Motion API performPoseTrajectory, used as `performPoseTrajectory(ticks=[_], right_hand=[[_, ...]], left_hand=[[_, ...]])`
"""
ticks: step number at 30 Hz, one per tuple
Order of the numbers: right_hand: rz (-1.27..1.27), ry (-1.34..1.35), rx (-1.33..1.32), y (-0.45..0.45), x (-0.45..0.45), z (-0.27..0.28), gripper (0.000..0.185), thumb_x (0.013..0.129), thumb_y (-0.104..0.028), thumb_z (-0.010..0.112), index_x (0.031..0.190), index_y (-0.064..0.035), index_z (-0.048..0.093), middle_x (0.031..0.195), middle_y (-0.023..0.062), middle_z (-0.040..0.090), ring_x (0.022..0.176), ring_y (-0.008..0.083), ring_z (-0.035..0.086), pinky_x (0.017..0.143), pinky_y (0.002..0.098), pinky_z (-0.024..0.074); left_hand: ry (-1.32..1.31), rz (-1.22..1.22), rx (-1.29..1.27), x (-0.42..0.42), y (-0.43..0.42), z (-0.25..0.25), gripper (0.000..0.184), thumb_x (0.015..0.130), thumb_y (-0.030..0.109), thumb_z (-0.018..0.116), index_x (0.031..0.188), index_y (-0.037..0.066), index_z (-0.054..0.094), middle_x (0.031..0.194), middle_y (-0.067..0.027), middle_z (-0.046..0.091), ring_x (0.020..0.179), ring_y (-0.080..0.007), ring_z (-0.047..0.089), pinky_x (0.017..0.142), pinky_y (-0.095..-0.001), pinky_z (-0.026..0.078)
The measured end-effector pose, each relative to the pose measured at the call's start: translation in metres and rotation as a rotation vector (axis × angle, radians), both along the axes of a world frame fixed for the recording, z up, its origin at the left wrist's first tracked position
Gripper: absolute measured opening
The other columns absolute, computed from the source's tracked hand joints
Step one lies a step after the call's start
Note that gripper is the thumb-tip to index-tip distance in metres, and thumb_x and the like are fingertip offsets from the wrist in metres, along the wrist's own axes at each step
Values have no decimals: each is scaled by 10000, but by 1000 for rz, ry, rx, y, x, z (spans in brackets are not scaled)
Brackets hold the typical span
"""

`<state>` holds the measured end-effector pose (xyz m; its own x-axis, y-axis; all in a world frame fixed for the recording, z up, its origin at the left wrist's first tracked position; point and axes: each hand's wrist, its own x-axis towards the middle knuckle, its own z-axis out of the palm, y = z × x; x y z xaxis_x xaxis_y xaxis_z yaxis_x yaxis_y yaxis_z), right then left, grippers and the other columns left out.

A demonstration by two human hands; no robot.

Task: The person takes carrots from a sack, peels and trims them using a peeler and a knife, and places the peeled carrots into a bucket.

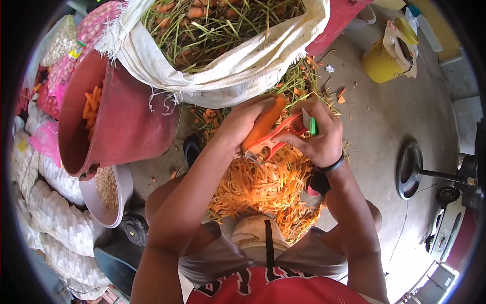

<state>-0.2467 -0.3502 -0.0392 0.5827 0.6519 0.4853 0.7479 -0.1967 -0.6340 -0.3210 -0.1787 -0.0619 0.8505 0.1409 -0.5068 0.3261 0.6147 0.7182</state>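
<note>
My left hand is closed around an orange carrot, tilted with its upper end toward the sack. In my right hand is a red peeler, its blade end against the carrot's lower part. A small knife with a green handle also sits in the right hand, its short blade pointing up. Below both hands lies a heap of orange carrot peelings on the floor. Just beyond them stands a white woven sack, full of carrots with green stalks.
A red tub with peeled carrots leans at left, above a pale basin of small light pieces. Stuffed sacks line the left edge. At right are a yellow bucket and a black round stand base.
</note>
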Motion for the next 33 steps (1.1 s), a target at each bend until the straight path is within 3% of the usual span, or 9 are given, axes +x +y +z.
performPoseTrajectory(ticks=[6, 8, 12, 15, 20, 23, 26, 30, 33], right_hand=[[-410, -27, 49, -25, 55, -14, 524, 619, -269, 916, 982, -41, 614, 737, 55, 666, 659, 130, 648, 616, 290, 539], [-465, 193, 102, -30, 63, -20, 532, 618, -263, 920, 993, -40, 615, 762, 54, 668, 653, 140, 639, 618, 289, 536], [5, 2, 109, 1, 8, -10, 554, 612, -306, 912, 977, -36, 594, 891, 89, 639, 782, 170, 643, 675, 308, 531], [-95, -8, 14, -1, 6, -3, 606, 590, -342, 915, 1008, -36, 601, 854, 85, 645, 750, 188, 651, 670, 318, 534], [-453, 0, 16, -29, 64, -20, 592, 590, -297, 927, 1009, -33, 601, 804, 75, 652, 701, 163, 645, 651, 292, 532], [-322, 262, 165, -20, 43, -14, 574, 605, -295, 923, 1003, -32, 604, 819, 77, 659, 690, 163, 641, 642, 296, 532], [20, -7, 157, 4, 5, -6, 623, 579, -375, 922, 996, -28, 615, 797, 89, 643, 682, 243, 640, 665, 341, 535], [-224, -9, 42, -8, 27, -10, 632, 561, -378, 926, 981, -27, 609, 785, 96, 635, 682, 260, 636, 661, 349, 525], [-444, -92, 25, -21, 60, -13, 598, 564, -347, 931, 946, -19, 608, 768, 91, 622, 664, 234, 623, 631, 337, 520]], left_hand=[[-38, -167, 123, -6, -1, 8, 337, 959, 274, 580, 1206, 49, 624, 952, -68, 677, 723, -126, 637, 587, -268, 512], [-11, -167, 61, -7, 4, 11, 418, 946, 320, 596, 1263, 48, 589, 929, -59, 662, 693, -149, 643, 589, -275, 528], [-25, -21, -20, 1, 4, -8, 367, 965, 274, 563, 1239, 32, 595, 960, -67, 674, 738, -131, 645, 639, -274, 545], [5, -96, -56, -3, -2, 5, 357, 963, 224, 564, 1265, 35, 589, 1024, -86, 682, 821, -130, 657, 671, -271, 540], [-55, -193, 49, -8, 0, 4, 378, 957, 275, 589, 1257, 45, 596, 994, -82, 677, 760, -135, 643, 636, -280, 538], [68, -183, 35, -8, 7, 16, 381, 968, 276, 568, 1266, 41, 588, 1014, -92, 673, 770, -136, 641, 654, -284, 542], [-7, 17, -30, -1, 0, 5, 372, 970, 283, 560, 1224, 14, 597, 1013, -85, 669, 749, -138, 654, 595, -269, 555], [49, -97, 73, -8, -3, 14, 377, 973, 252, 542, 1272, 27, 579, 1036, -87, 669, 823, -138, 645, 697, -287, 541], [14, -122, 106, -9, -2, 13, 390, 964, 291, 568, 1253, 32, 592, 989, -74, 664, 795, -132, 643, 675, -286, 536]])
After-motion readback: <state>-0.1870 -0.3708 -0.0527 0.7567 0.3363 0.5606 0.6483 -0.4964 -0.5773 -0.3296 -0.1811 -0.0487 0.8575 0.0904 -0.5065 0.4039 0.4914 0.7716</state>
